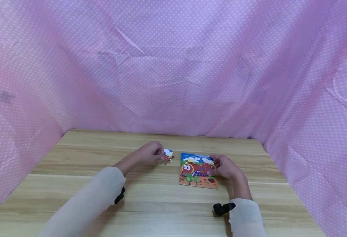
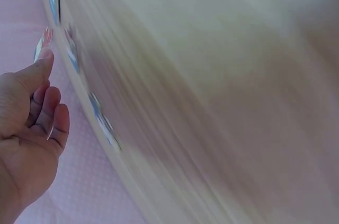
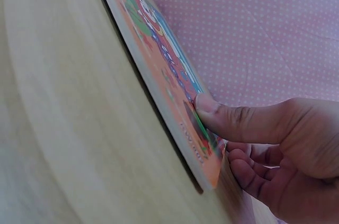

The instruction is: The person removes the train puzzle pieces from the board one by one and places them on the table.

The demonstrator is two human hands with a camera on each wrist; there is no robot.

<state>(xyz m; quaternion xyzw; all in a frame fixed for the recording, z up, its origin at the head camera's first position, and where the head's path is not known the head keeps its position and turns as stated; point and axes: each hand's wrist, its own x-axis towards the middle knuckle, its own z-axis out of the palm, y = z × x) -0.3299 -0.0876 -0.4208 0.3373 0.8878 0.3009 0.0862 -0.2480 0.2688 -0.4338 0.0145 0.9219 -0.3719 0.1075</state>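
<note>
A square picture puzzle (image 1: pixel 195 178) with a red cartoon locomotive, blue sky and orange ground lies on the table. My right hand (image 1: pixel 226 167) holds its right side; in the right wrist view the thumb presses on the printed face (image 3: pixel 183 110) and the other fingers curl beside the edge. To the left of the puzzle, my left hand (image 1: pixel 152 153) pinches a small puzzle piece (image 2: pixel 43 41) at the thumb tip, raised off the wood. Part of that piece is hidden by the fingers. A white, blue and red patch of pieces (image 1: pixel 168 152) shows beside those fingers.
Two loose pieces, one nearer the hand (image 2: pixel 72 52) and another farther along (image 2: pixel 104 122), lie on the wooden table (image 1: pixel 161 210) in the left wrist view. A pink dotted cloth (image 1: pixel 173 82) hangs behind the table and along both sides.
</note>
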